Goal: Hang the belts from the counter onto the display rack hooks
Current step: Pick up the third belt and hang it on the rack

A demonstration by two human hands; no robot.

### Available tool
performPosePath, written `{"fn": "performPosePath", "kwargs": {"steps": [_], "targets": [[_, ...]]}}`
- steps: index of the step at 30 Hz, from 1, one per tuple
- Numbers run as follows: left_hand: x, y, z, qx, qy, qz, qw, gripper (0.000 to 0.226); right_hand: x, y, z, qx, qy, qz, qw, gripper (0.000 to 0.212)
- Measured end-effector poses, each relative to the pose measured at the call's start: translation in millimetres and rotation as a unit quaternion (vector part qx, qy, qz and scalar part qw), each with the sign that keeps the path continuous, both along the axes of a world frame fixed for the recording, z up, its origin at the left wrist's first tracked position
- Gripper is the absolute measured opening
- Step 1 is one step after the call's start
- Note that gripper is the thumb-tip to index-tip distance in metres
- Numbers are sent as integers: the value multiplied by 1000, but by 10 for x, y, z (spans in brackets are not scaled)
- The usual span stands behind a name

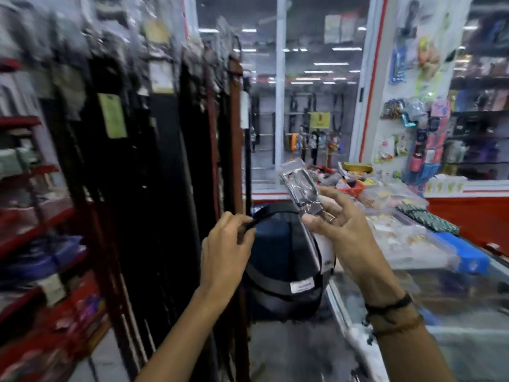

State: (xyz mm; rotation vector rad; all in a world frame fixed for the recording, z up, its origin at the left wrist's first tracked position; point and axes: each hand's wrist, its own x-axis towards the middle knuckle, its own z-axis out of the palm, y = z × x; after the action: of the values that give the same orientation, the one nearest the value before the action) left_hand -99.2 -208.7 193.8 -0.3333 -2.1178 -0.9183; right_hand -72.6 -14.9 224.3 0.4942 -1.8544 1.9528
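Left hand (224, 244) pinching black belt (268, 213) strap, right hand (340, 230) gripping its plastic-wrapped buckle end (298, 188). Belt loops between both hands, mid-air. Display rack (154, 150) just left, full of hanging belts. Glass worktop (429, 288) right, cluttered.

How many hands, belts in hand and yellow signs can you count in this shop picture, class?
hands: 2 (left hand, right hand)
belt, held by both hands: 1
yellow sign: 1
Total: 4
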Motion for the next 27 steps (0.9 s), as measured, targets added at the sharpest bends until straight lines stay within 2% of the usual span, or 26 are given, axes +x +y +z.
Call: {"fn": "performPosePath", "kwargs": {"steps": [1, 3, 5, 7, 9, 12, 17, 22, 27], "targets": [[-4, -138, 73, 1, 7, 3, 1000, 11, -28, -159, 74, -12, 17, 16, 1000, 62], [-7, -356, 234, 22, 11, -14, 1000, 3, -74, -449, 217, -52, 52, 47, 996, 56], [56, -520, 492, 110, -10, -89, 990, 4, -78, -747, 398, -81, 85, 75, 990, 50], [179, -597, 817, 220, -40, -195, 955, 8, -104, -969, 547, -86, 115, 81, 986, 52], [277, -686, 1137, 262, -22, -264, 928, 15, -130, -1185, 718, -100, 144, 81, 981, 53], [285, -819, 1497, 242, 49, -279, 928, 18, -181, -1448, 988, -124, 176, 87, 973, 51], [108, -1000, 1929, 194, 121, -209, 951, 17, -319, -1766, 1414, -146, 219, 110, 958, 44], [90, -1056, 2295, 153, 193, -209, 946, 40, -379, -1925, 1794, -159, 266, 106, 945, 40], [54, -1066, 2617, 127, 215, -181, 951, 42, -421, -2021, 2069, -192, 270, 93, 939, 40]]}}
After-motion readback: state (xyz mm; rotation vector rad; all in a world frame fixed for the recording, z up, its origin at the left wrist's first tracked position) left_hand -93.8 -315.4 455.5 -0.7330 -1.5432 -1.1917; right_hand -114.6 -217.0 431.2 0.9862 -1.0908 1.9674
